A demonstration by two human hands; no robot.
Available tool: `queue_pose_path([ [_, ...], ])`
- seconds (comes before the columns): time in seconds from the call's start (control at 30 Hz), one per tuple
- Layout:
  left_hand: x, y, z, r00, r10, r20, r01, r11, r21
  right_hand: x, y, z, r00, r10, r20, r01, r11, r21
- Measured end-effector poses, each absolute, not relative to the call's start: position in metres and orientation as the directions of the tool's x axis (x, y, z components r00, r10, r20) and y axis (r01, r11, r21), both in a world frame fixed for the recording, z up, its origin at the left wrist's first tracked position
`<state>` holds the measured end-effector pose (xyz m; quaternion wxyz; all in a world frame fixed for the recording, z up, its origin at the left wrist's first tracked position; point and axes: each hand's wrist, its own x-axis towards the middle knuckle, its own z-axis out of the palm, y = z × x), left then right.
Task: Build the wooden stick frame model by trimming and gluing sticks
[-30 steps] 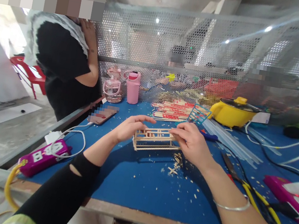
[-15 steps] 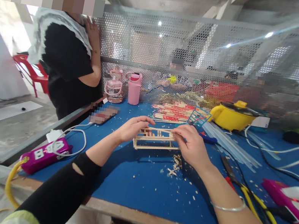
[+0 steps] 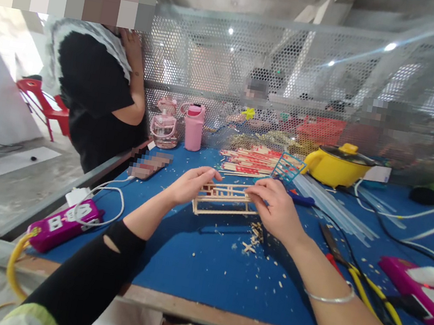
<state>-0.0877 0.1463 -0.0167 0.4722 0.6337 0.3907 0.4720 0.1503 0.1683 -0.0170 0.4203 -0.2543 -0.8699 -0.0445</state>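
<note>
A small open frame of thin wooden sticks [image 3: 218, 201] is held up over the blue tabletop [image 3: 181, 268]. My left hand [image 3: 193, 185] grips its left end, fingers curled over the far side. At the right end, my right hand [image 3: 272, 203] pinches with thumb and fingertips near the top corner; whether a loose piece lies in that pinch is hidden. Short cut stick pieces [image 3: 254, 239] lie below the right hand. Behind the hands is a pile of wooden sticks with red wrapping [image 3: 251, 158], beside a small blue rack [image 3: 288, 168].
Clear glue sticks [image 3: 330, 208], a yellow pot [image 3: 337, 168] and pliers with yellow handles [image 3: 366, 292] lie to the right. Purple power strips [image 3: 65, 228] with cables sit at both sides. A phone [image 3: 151, 166] and pink bottle [image 3: 193, 127] stand left. A person [image 3: 93, 79] is beside the table.
My left thumb has come up onto the top of the stick frame. The right hand has shifted slightly left along it; otherwise the scene looks the same.
</note>
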Motion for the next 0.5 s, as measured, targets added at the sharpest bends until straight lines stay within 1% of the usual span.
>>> queue_pose_path([
  [0.3,-0.0836,0.1425,-0.0132,0.27,0.93,0.249,0.076,-0.278,0.958,0.1515,0.1674,-0.0134,-0.551,0.38,0.743,0.492,0.867,-0.078],
  [0.5,-0.0847,0.1406,-0.0091,0.236,0.942,0.238,0.166,-0.281,0.945,0.1519,0.1682,-0.0147,-0.503,0.376,0.778,0.538,0.841,-0.058],
])
